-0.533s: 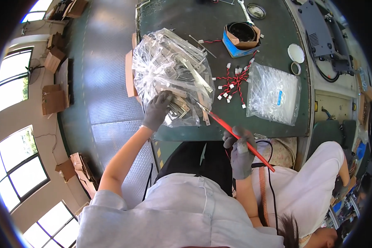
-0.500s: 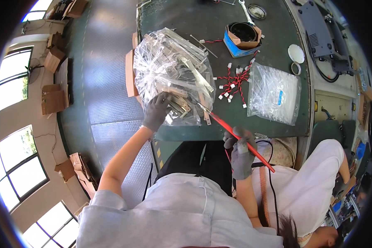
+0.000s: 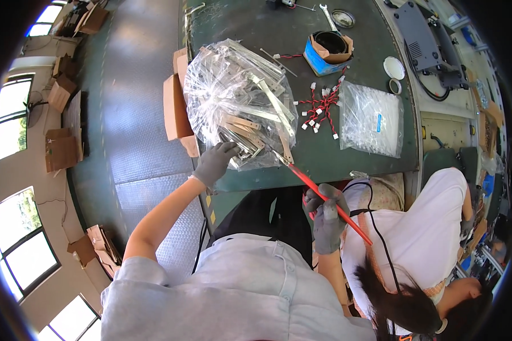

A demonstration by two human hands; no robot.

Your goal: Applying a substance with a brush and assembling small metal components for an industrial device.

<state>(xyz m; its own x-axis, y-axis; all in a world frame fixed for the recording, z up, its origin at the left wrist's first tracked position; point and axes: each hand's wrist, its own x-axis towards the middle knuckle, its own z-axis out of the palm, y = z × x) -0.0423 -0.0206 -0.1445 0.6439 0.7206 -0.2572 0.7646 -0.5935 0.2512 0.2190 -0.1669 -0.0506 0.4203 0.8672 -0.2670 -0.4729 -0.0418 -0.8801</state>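
A clear plastic bag [image 3: 210,77] full of flat metal strips [image 3: 246,132] lies at the table's left front, several strips poking out through its opening. My left hand [image 3: 213,165], in a grey glove, is at the bag's near left side, its curled fingertips on the strip ends. My right hand [image 3: 329,219], also gloved, grips long-handled red pliers [image 3: 310,183]. One handle slants back past my fingers; the other is mostly hidden behind the hand. The metal jaws point to the upper left, by the strips at the bag's near edge. Whether they touch a strip I cannot tell.
Red-and-black wire leads [image 3: 323,107] with white plugs lie right of the bag. Beside them is a packet of white plastic pieces [image 3: 372,122]. Behind stand a blue box [image 3: 318,63] and a wrench [image 3: 327,17]. A person in white [image 3: 418,221] is close at my right.
The whole view has shifted slightly. My left hand has drawn a little back toward me along the strips. The pliers, still in my right hand, have moved slightly down and left.
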